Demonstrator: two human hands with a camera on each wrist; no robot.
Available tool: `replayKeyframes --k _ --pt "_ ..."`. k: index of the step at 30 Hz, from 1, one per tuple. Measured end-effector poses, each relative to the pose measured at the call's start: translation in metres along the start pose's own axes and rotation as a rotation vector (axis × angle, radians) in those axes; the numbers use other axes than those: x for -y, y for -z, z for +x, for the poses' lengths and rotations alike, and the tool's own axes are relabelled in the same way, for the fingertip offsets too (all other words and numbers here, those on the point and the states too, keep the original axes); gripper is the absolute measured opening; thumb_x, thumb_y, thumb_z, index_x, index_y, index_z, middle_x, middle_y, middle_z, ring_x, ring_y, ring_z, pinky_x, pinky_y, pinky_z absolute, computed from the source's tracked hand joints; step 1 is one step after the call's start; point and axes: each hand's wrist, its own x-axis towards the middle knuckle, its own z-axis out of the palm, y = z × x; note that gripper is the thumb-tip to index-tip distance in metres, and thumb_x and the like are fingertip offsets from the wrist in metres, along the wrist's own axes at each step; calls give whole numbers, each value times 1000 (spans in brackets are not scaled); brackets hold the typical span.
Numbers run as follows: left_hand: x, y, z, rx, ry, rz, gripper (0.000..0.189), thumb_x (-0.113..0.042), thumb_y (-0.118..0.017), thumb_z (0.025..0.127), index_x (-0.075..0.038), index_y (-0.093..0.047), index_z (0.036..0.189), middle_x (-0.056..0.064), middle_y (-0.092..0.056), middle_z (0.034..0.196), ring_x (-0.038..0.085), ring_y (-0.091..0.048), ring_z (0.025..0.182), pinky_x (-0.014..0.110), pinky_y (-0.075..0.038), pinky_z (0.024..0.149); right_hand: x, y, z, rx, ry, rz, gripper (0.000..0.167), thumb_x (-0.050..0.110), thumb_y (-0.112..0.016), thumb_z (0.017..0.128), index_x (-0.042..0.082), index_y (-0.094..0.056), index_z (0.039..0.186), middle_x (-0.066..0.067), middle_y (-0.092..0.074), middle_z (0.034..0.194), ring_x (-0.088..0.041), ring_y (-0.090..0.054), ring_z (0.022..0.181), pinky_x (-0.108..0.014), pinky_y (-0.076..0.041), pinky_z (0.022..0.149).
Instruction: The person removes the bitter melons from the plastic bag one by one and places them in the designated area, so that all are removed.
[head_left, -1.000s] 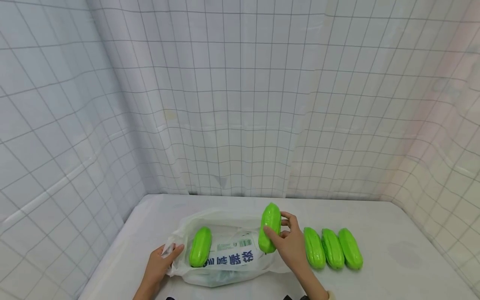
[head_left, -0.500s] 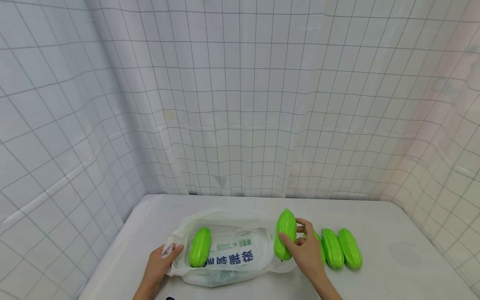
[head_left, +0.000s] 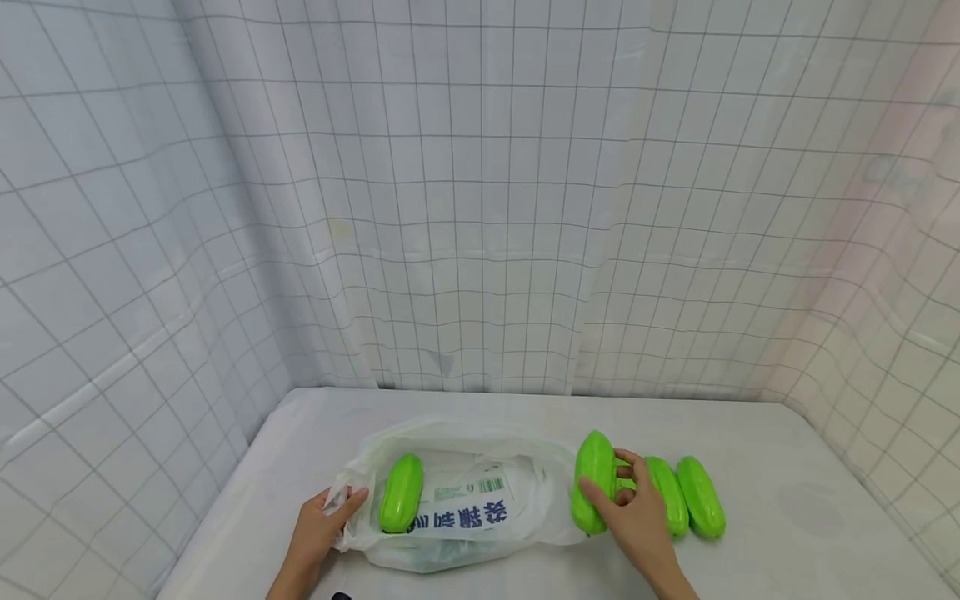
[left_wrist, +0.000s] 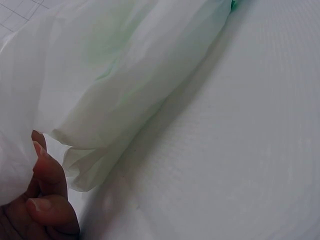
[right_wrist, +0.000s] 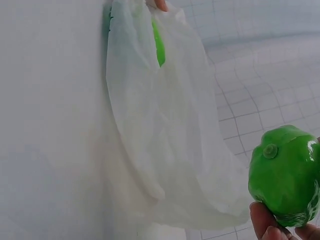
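A white plastic bag with blue lettering lies wide open on the table. My left hand pinches its left edge; in the left wrist view the thumb and fingers hold the thin film. Inside the bag, at its left end, rests a glossy green cucumber-shaped vegetable. My right hand grips a similar green vegetable, held upright over the bag's right rim. Its stubby stem end faces the camera in the right wrist view.
Two more green vegetables lie side by side on the white table, right of my right hand. Another shows partly behind that hand. White gridded sheeting rises around the back and sides. A small black object sits at the front edge.
My right hand has moved right and slightly nearer, carrying the green vegetable from over the bag's opening to its right rim, before the row. My left hand has stayed put on the bag.
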Motion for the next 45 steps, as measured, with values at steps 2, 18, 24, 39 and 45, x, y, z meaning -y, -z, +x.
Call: replayKeyframes --k 2,18,24,39,45 --pt "-1 0 0 0 -2 3 44 -42 -72 82 -1 -61 93 3 -57 80 16 -51 71 28 -44 62 -3 3 -1 -9 -3 -19 72 48 -75 78 16 -40 133 -11 -46 111 -11 -44 62 -25 -40 53" --pt "0 0 0 7 -10 15 48 -43 -71 83 1 -61 99 5 -59 86 16 -51 76 28 -45 65 -29 30 -12 -30 -69 -144 79 52 -72 79 11 -38 137 -14 -46 114 -15 -42 67 -26 -39 53" --pt "0 0 1 2 -6 11 45 -42 -72 83 -1 -60 95 4 -57 82 16 -51 73 28 -44 63 -38 38 -18 -35 -69 -213 76 49 -72 81 7 -39 135 -17 -49 111 -16 -43 67 -27 -38 55" --pt "0 0 0 0 -3 -2 44 -41 -72 83 0 -60 95 3 -57 80 15 -52 70 27 -45 61 -56 47 -27 -9 -133 -300 76 48 -73 79 1 -42 131 -16 -54 102 -18 -46 65 -29 -38 57" --pt "1 -1 1 -1 -6 -8 43 -40 -72 84 -1 -60 95 3 -57 80 15 -52 70 27 -45 62 -62 48 -32 -25 -139 -307 74 46 -75 78 1 -45 129 -12 -54 96 -18 -46 63 -29 -38 56"
